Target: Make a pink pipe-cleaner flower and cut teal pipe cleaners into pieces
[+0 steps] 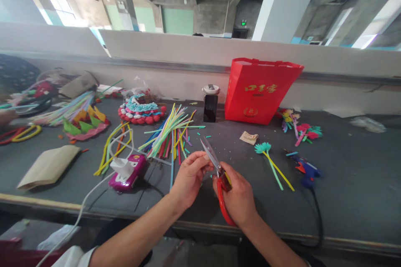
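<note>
My right hand (239, 196) grips a pair of scissors (222, 194) by the red handles, with the metal blades pointing up and slightly apart. Close beside the blades is my left hand (192, 177), its thumb and fingers pinched together; whatever lies between them is too small or hidden to make out. Past my left hand spreads a pile of coloured pipe cleaners (171, 135). Small cut bits (209, 136) are scattered beyond the scissors. To the right lies a teal flower (262, 147) with green and yellow stems.
A blue glue gun (308, 175) with a black cord lies right. A red bag (263, 91) and a phone (210, 108) leaning on a cup stand behind. A purple power socket (127, 175) with white plug sits left. Another person's hand (8, 117) shows at far left.
</note>
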A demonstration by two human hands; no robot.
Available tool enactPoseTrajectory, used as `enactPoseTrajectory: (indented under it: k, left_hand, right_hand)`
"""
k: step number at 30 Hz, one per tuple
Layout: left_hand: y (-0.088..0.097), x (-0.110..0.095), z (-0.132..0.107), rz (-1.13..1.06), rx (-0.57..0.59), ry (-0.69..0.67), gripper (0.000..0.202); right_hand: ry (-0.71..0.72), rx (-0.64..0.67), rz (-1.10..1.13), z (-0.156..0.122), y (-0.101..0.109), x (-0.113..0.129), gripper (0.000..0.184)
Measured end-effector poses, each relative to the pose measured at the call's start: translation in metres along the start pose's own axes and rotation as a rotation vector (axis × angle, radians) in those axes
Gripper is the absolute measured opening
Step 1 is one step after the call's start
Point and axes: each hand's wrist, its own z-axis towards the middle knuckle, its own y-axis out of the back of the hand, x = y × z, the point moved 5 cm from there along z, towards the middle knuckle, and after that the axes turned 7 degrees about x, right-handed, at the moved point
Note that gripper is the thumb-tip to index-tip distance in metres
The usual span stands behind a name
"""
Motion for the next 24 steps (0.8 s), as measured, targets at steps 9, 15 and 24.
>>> enactPoseTrajectory:
  k: [9,15,24]
  left_hand:
    - [-0.0006,-0.0021,-0.0004,-0.007,-0.004,0.008,0.009]
    - [-0.0019,-0.0058,0.0,-0.007,-0.023,0.007,0.011]
    - [-0.001,-0.0009,-0.0001,0.01,-0.005,0.035,0.011]
  right_hand:
    - [-0.043,0.022,0.119,0.0037,0.005,0.0051,0.025]
    - [-0.107,0.079,0.212,0.0067,0.0057,0.0015,0.028]
    - [-0.083,0.095,0.187,0.0059,0.0068,0.006,0.027]
